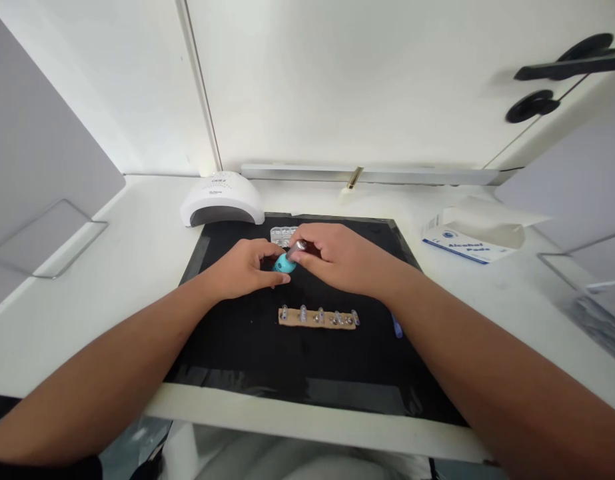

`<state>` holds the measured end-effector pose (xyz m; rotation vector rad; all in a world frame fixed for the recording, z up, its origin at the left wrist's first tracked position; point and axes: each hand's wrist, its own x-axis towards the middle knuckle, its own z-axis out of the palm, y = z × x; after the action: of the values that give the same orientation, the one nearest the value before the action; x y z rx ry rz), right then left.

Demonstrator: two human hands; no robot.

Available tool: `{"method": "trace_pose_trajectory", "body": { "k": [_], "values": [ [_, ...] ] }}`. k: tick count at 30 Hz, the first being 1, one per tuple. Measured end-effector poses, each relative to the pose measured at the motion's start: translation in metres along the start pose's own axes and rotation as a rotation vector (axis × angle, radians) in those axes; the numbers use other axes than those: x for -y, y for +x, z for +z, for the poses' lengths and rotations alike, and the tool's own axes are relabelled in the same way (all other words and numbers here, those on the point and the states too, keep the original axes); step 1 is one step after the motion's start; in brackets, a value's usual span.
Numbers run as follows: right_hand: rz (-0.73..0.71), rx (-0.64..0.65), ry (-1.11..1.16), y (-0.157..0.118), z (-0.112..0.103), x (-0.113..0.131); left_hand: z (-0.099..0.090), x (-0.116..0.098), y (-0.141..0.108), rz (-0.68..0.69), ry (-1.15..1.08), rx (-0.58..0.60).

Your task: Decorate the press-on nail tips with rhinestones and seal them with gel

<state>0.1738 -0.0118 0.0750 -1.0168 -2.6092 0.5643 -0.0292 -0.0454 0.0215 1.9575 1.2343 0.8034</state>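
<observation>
A small turquoise nail polish bottle [284, 265] with a silver cap [298, 248] is between my two hands above the black mat. Fingers and thumb of my left hand [252, 268] are closed round the bottle's body. My right hand [332, 257] grips the cap, which tilts to the upper right. Just behind the hands lies a clear compartment case [282, 235], partly covered by them. Nearer to me, a cardboard strip [307, 318] carries several clear nail tips [303, 312] with shiny decorations.
A white nail lamp [222, 197] stands at the back left of the mat [227, 353]. An open alcohol pads box [467, 237] sits on the right side of the white table [102, 293]. A blue object [397, 327] shows beside my right forearm.
</observation>
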Motion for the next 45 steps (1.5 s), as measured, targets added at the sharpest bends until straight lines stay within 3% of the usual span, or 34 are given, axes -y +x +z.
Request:
{"method": "trace_pose_trajectory", "body": {
  "k": [29,45],
  "values": [
    [0.067,-0.013,0.109,-0.0031,0.0020,0.0029,0.0047,0.0047,-0.0013,0.003,0.040,0.005],
    [0.006,-0.081,0.210,-0.0026,0.0062,-0.0003,0.0055,0.0033,-0.0020,-0.002,0.031,0.010]
  ]
}}
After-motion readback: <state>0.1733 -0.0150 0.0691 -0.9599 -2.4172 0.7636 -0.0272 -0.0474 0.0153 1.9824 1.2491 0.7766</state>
